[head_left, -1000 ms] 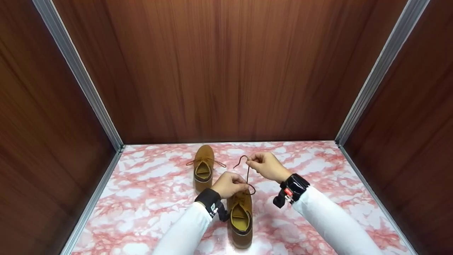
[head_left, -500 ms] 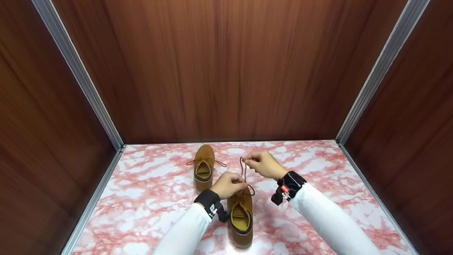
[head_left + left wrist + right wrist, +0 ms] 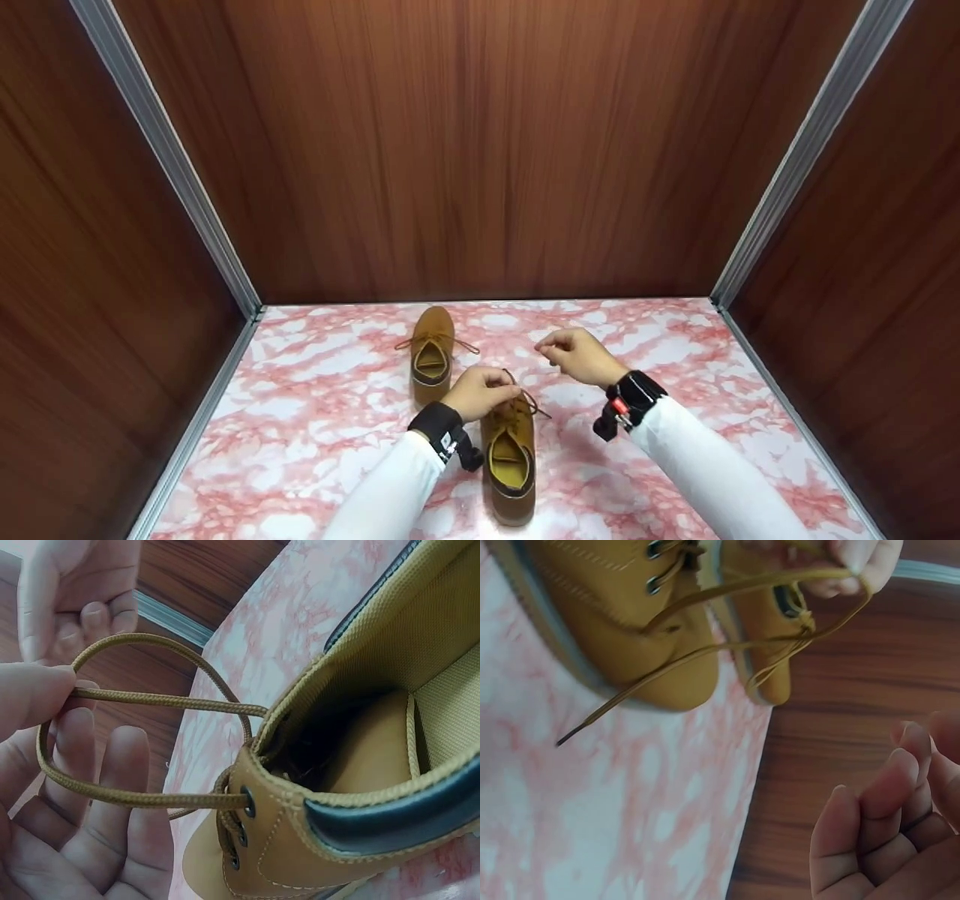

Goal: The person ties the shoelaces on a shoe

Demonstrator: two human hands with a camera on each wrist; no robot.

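My left hand is above the front of the nearer tan lace-up shoe. Between thumb and fingers it pinches that shoe's brown shoelace, whose loops run back to the eyelets in the left wrist view. One lace end hangs loose past the toe in the right wrist view. To the right of the shoe, apart from it, my right hand hovers with loosely bent fingers and nothing between them. The shoe's toe is partly hidden under my left hand in the head view.
The matching tan shoe stands farther back on the left, its lace tied in a bow. Both shoes are on a pink-and-white marbled surface, with a wooden panel behind and side panels left and right.
My right hand has let go of the lace and moved off to the right. The freed lace end has dropped to the shoe's right side. My left hand keeps its pinch, nearly still.
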